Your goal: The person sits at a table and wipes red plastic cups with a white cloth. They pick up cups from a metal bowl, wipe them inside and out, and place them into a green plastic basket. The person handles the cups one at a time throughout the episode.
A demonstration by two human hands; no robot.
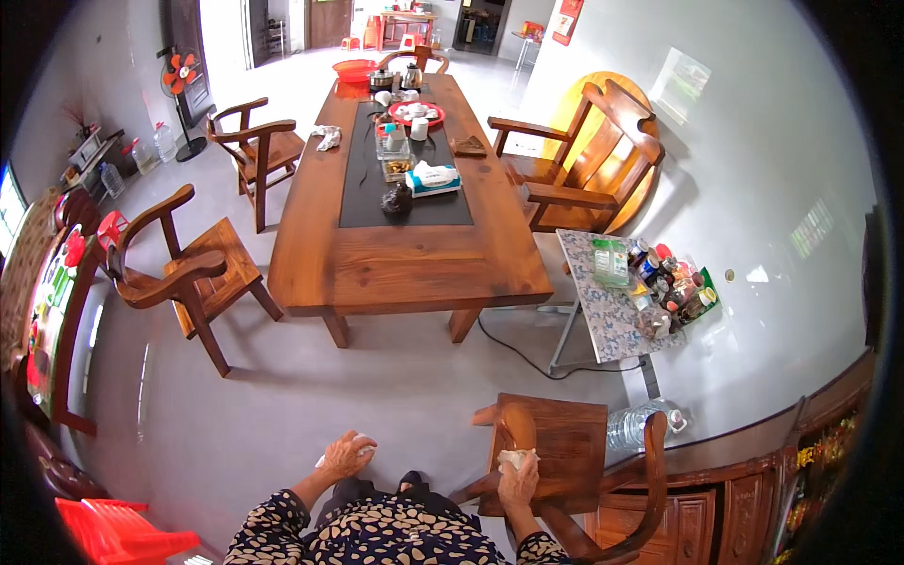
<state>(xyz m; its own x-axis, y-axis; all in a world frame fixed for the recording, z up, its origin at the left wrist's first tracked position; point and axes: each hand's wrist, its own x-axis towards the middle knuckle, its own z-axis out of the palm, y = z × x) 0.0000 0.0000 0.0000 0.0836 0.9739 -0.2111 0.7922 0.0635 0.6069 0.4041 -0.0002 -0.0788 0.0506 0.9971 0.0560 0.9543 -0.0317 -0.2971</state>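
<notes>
In my right hand (518, 485) is a crumpled off-white cloth (517, 459), pressed against the near end of a rounded wooden armrest (517, 426). That armrest belongs to a brown wooden chair (576, 443) standing to my right. My left hand (348, 456) hangs over the floor in front of my body, its fingers curled round something white (359, 436). Only bits of this white thing show at the fingers, and it looks like tissue or cloth.
Ahead stands a long wooden table (414, 273) bearing a tissue box (433, 181), red tray (416, 113) and kettle (412, 77). A folding table (612, 320) with jars is at right, near a large water bottle (636, 428). Red plastic stools (118, 532) stand lower left.
</notes>
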